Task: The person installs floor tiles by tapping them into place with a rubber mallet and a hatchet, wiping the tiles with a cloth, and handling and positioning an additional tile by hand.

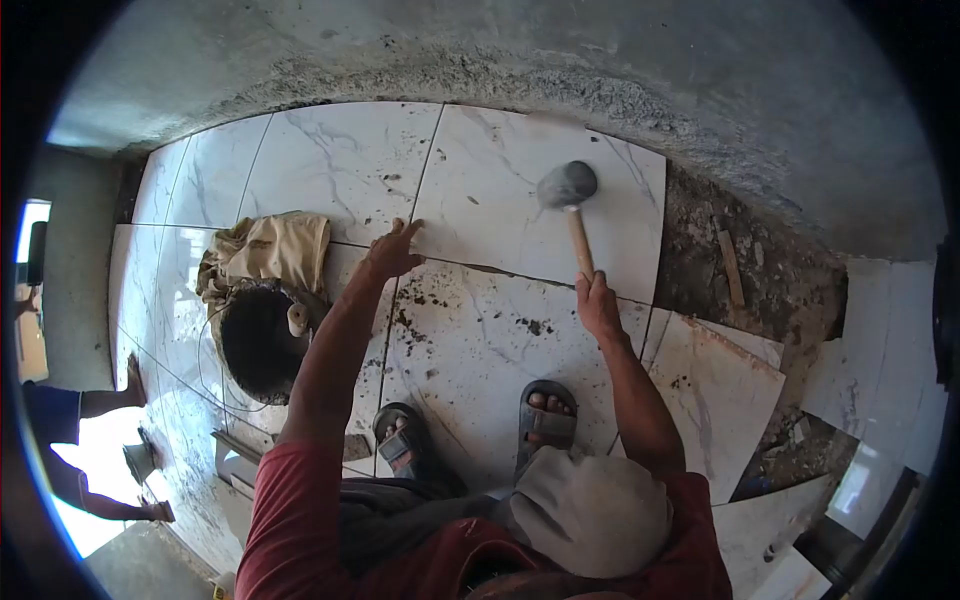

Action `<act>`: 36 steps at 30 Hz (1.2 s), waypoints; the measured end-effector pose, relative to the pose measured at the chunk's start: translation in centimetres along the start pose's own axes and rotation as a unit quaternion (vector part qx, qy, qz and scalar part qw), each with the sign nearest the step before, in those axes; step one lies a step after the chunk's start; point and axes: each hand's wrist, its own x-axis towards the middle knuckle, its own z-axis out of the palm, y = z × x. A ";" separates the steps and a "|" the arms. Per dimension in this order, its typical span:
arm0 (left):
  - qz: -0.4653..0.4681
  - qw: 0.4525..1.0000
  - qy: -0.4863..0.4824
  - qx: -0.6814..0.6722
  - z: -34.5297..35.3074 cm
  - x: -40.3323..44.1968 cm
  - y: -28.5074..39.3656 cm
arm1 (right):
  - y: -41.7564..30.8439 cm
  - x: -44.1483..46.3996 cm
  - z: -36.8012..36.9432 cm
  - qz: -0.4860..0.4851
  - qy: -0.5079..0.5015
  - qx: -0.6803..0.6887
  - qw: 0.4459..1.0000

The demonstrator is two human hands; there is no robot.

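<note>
Holding mallet [568,187], any lettering unclear

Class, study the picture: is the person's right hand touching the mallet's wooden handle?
Touching. The head view shows the right hand closed round the near end of the wooden handle.

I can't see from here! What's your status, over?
Right hand gripping mallet, head over white tile. Left hand open, at tile joint. Black bucket and cloth left of it.
</note>
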 end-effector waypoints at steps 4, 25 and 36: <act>0.015 1.000 0.000 -0.002 1.1 -0.1 -1.0 | -4.2 -1.0 -2.6 0.027 -0.032 0.074 0.996; 0.015 1.000 0.003 0.015 0.6 -0.5 -0.2 | -3.2 5.5 1.1 0.001 -0.041 -0.020 0.999; 0.029 0.999 0.023 0.009 0.8 -0.3 -0.5 | -3.9 4.2 1.8 -0.018 -0.005 0.065 0.998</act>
